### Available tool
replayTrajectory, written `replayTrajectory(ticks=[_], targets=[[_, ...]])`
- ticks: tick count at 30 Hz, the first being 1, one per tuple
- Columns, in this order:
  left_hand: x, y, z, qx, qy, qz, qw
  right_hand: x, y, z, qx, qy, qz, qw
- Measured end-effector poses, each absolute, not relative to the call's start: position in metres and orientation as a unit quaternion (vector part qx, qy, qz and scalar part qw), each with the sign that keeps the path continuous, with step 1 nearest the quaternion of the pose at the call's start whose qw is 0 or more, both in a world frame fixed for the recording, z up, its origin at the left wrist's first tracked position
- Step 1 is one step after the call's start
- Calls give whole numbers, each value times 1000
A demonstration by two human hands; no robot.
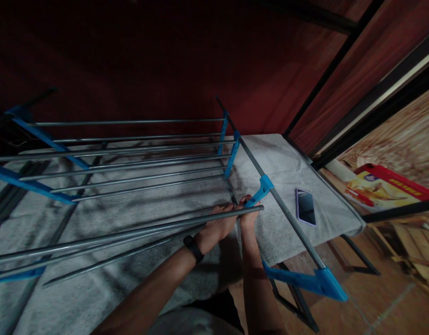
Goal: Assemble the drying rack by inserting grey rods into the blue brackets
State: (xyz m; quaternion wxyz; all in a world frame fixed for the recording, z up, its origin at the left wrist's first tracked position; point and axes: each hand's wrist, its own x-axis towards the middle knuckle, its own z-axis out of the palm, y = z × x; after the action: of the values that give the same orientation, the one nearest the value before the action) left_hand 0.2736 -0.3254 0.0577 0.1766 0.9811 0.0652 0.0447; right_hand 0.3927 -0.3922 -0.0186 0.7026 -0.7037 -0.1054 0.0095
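Observation:
A rack of grey metal rods and blue plastic brackets lies across the grey cloth in front of me. My right hand is closed around the lower end of a blue bracket that clips onto a slanting grey pole. Close beside it, my left hand, with a black band on its wrist, grips the end of a thin grey rod. A longer loose-ended rod passes over both hands and partly hides the fingers. Farther back, more rods run between blue side brackets.
A phone rests on the grey cloth at the right. Another blue bracket juts past the cloth's front edge. Beyond are a red and yellow box, wooden slats and a dark red wall.

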Motion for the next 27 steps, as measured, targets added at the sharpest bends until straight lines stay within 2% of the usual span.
replayTrajectory(ticks=[7,27], targets=[[292,-319,56,967,92,-1,237,384,-386,-15,-709,-84,22,700],[294,-318,65,961,113,-2,250,375,-386,0,-701,-76,36,708]])
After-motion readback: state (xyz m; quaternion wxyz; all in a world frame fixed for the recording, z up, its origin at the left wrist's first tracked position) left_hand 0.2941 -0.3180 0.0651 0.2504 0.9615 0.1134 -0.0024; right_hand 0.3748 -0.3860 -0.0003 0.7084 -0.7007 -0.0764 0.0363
